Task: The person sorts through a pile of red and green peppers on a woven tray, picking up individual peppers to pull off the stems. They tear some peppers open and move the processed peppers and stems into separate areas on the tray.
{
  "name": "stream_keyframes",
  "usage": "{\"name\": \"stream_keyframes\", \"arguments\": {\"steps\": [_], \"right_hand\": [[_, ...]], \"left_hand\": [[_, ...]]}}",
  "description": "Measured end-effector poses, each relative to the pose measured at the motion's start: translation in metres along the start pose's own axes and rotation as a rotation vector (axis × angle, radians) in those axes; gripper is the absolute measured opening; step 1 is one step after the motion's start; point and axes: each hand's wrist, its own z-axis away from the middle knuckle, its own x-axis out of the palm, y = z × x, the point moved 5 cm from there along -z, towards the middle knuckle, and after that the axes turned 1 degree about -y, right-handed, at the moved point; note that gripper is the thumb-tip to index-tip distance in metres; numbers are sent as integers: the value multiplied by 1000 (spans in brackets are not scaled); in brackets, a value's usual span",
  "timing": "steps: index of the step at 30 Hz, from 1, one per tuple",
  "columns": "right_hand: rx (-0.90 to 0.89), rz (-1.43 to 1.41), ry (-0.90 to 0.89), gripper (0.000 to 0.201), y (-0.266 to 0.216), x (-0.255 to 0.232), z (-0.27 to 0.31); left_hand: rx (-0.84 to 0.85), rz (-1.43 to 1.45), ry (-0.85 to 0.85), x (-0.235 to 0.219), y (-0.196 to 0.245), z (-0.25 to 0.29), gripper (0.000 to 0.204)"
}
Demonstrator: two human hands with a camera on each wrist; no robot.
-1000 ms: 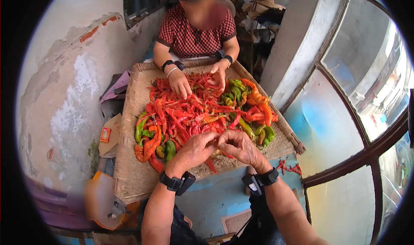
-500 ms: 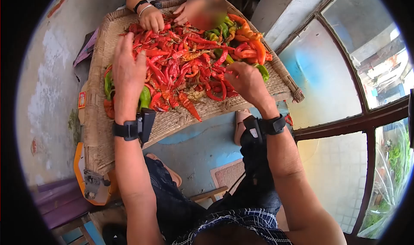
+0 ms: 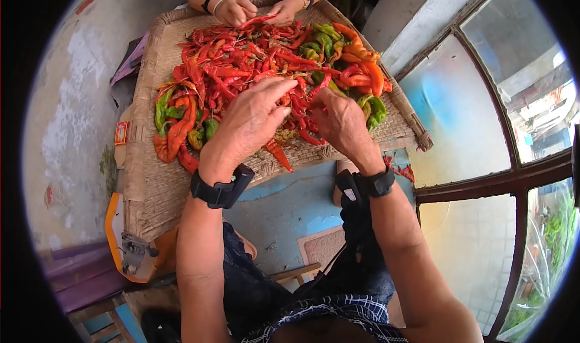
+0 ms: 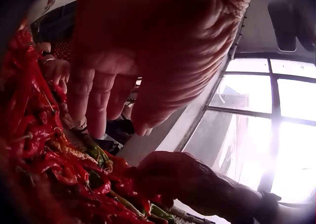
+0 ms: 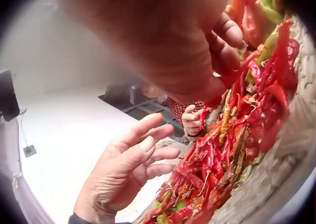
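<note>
My left hand is held over the near part of a heap of red chili peppers, its fingers loosely extended and holding nothing. The left wrist view shows its palm and fingers apart from the heap. My right hand is at the heap's right side, fingers bent down. In the right wrist view, its thumb and fingers pinch a red chili pepper, partly hidden by the hand. Green peppers lie beside that hand. Orange-red peppers and green ones are at the left.
The peppers lie on a large woven tray with a raised rim. Across it, another person's hands hold a red chili pepper. A framed window stands to the right, a plastered wall to the left. An orange-edged container is below left.
My hands were together over the near edge, then parted, the left going far left. Now the left has come back toward the right hand. The other person has lifted a red chili pepper.
</note>
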Motion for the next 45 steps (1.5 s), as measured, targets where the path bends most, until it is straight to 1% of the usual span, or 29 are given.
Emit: {"name": "stream_keyframes", "arguments": {"steps": [2, 4, 6, 8, 9, 10, 12, 13, 15, 16, 18, 19, 21, 23, 24, 25, 27, 28, 30, 32, 34, 36, 37, 39, 40, 41, 42, 44, 45], "right_hand": [[29, -154, -54, 7, -12, 1, -2], [75, -396, -163, 6, -24, 1, -4], [140, -411, -195, 8, -25, 0, -5], [134, -552, -120, 13, -15, 2, -7], [115, -521, -21, 17, -7, 3, -8], [113, -519, -23, 17, 3, 9, -10], [95, -155, 22, 22, 27, 14, -16], [88, 144, -54, 35, 33, 21, -18], [67, 279, -119, 40, 45, 33, -19], [54, 412, -182, 47, 46, 37, -20], [93, 456, -264, 54, 51, 42, -23], [109, 473, -286, 48, 52, 43, -24], [124, 486, -310, 42, 56, 45, -26], [117, 545, -302, 24, 57, 43, -28], [117, 544, -305, 24, 56, 44, -25], [107, 431, -183, 15, 45, 36, -24], [-6, 195, 17, 10, 30, 22, -18], [-8, 198, 12, 10, 23, 19, -16], [-71, -59, 6, 9, -6, 7, -12], [-26, -136, -39, 7, -25, 5, -3], [69, -341, -116, 5, -30, 6, 2], [46, -330, -121, 8, -27, 8, 2], [24, -358, -66, 9, -25, 5, 1], [4, -385, -14, 10, -18, 2, -3], [75, -469, 107, 12, -8, -5, -5], [144, -552, 229, 13, 4, -12, -7], [173, -462, 228, 17, 23, -13, -9], [217, -215, 57, 22, 31, -14, -7], [219, -214, 54, 22, 33, -9, -5]], "left_hand": [[65, 42, 14, 3, 1, 2, 28], [47, 22, -137, 10, 0, 0, 30], [-32, 3, -184, 8, 0, 0, 23], [-78, -113, -95, -1, -2, 0, 17], [-159, -63, -30, -8, -9, -1, 17], [-246, -66, 53, -22, -12, -2, 20], [-318, -158, 329, -53, -24, -4, 28], [-318, -157, 335, -57, -34, -4, 28], [-101, -589, 669, -74, -34, 4, 36], [-103, -587, 672, -77, -36, 6, 36], [-173, -585, 476, -73, -41, 7, 38], [-176, -585, 477, -71, -43, 8, 38], [-201, -339, 274, -57, -50, 6, 36], [-205, -296, 210, -51, -38, 6, 35], [-205, -249, 150, -45, -33, 6, 34], [-179, -123, 50, -36, -29, 7, 35], [-138, -113, 24, -28, -24, 7, 36], [-93, -108, -6, -23, -19, 7, 37], [-86, -39, -2, -16, -9, 8, 39], [24, 30, 12, -10, 0, 9, 41], [22, 42, -20, -6, -2, 9, 39], [-166, -64, -250, -1, -5, 7, 36], [-168, -63, -251, -2, -5, 6, 36], [-215, -143, -144, -10, -10, 3, 34], [-218, -139, -143, -13, -11, 1, 34], [-274, -77, 117, -31, -15, -1, 34], [-326, -16, 378, -47, -22, 0, 34], [-216, -135, 589, -64, -35, -1, 43], [-188, -220, 575, -67, -39, 3, 50]]}}
